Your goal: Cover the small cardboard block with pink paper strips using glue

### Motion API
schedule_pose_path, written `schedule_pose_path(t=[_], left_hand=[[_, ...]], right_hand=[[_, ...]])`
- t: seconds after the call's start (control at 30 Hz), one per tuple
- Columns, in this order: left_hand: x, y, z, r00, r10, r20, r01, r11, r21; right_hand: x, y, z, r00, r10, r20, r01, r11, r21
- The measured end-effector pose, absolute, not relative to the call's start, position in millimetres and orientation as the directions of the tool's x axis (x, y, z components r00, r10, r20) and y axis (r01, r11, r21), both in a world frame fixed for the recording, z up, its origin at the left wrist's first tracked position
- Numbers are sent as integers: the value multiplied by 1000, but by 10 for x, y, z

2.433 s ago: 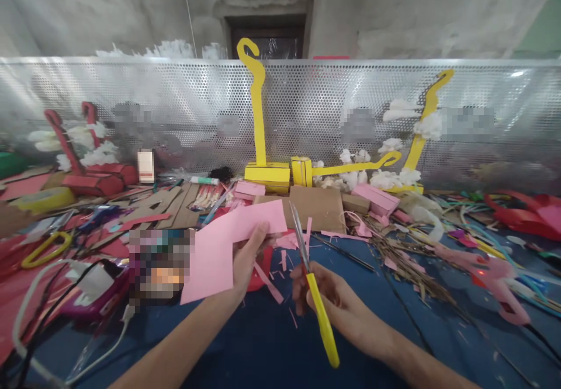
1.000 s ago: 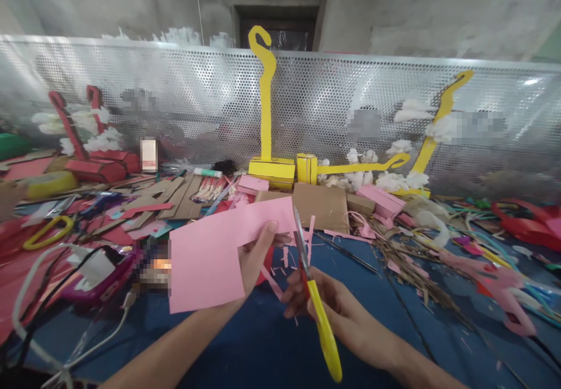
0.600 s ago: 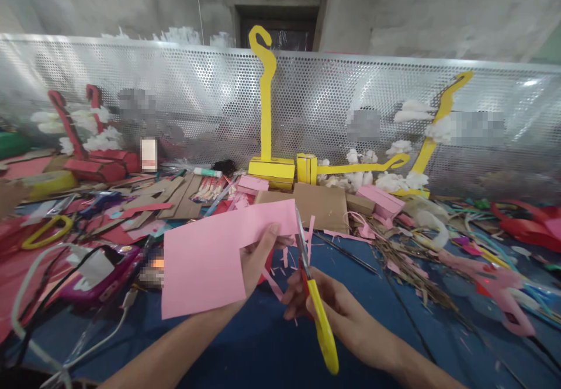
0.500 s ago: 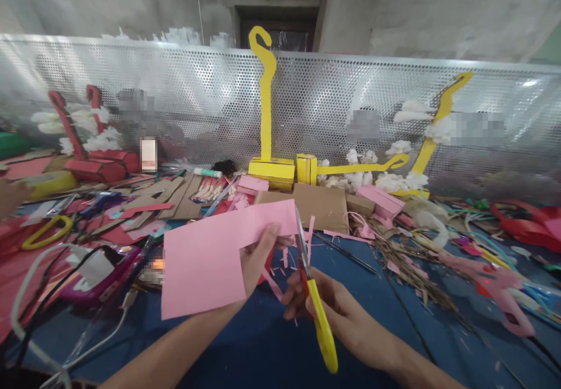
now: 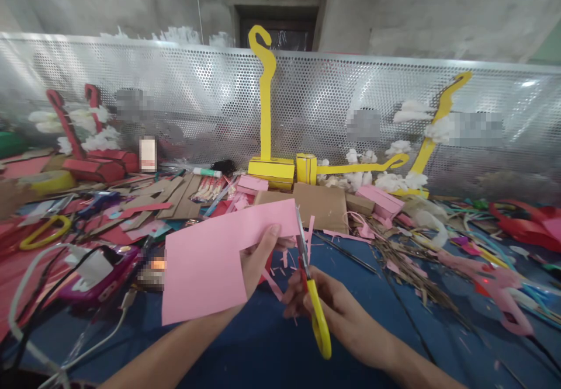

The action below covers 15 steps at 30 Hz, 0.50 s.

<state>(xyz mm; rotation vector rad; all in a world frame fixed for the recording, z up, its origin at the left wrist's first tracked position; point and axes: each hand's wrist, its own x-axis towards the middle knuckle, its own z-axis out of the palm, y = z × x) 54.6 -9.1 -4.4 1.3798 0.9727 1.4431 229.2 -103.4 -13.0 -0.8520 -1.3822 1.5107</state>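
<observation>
Over the counter (image 5: 263, 345), the pink paper (image 5: 202, 269) is pinched in the fingers of the left hand (image 5: 259, 259), its edge meeting the scissors (image 5: 319, 325) clasped in the right hand's (image 5: 337, 304) fingers. Gripped only near one end, it could sag and skew a cut.

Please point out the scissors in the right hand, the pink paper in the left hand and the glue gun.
Scissors (image 5: 314, 300): head view, on the yellow handle.
Pink paper (image 5: 205, 269): head view, on its wide part.
Glue gun (image 5: 495, 285): head view, on its pink body.
</observation>
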Motion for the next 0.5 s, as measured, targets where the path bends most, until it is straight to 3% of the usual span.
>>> schedule_pose_path(t=[0.3,0.5], left_hand=[[426,-294,136,47,908,417,66,-420,905],[491,-295,208,139,923,360,55,-370,927]], right_hand=[[2310,-1021,-144,-346,933,102,-114,67,-991],[2307,-1030,-96,-344,934,98,-72,77,-994]])
